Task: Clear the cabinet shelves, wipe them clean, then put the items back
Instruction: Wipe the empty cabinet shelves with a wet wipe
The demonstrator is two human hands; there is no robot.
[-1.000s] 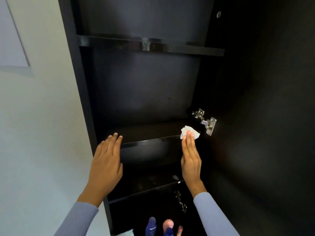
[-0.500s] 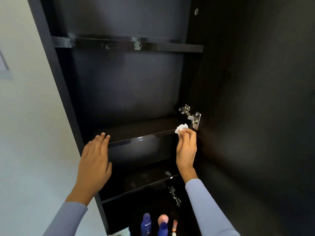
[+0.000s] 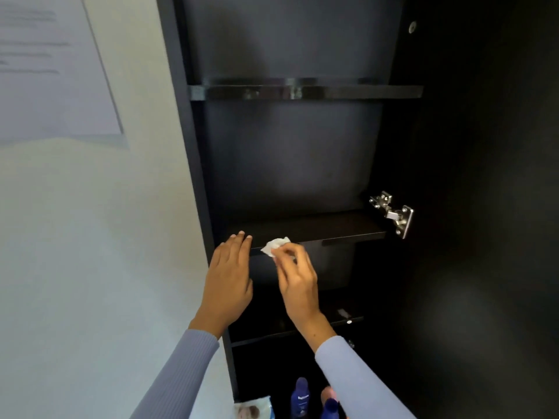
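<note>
A tall black cabinet stands open with bare dark shelves. My right hand [image 3: 295, 275] pinches a small crumpled white wipe [image 3: 274, 245] against the front edge of the middle shelf [image 3: 332, 229], near its left end. My left hand [image 3: 231, 272] lies flat with straight fingers on the cabinet's left side panel [image 3: 193, 176], fingertips at the shelf's left corner. An upper shelf [image 3: 305, 92] and a lower shelf [image 3: 266, 331] hold nothing that I can see.
The open door [image 3: 484, 207] fills the right side, with a metal hinge [image 3: 393, 213] at shelf height. Blue bottles [image 3: 300, 397] and a wipes packet [image 3: 254, 408] stand at the bottom. A paper sheet [image 3: 51, 71] hangs on the white wall at left.
My right hand has slid the wipe along the middle shelf's front edge from the hinge end to the left end. The left hand stayed on the side panel.
</note>
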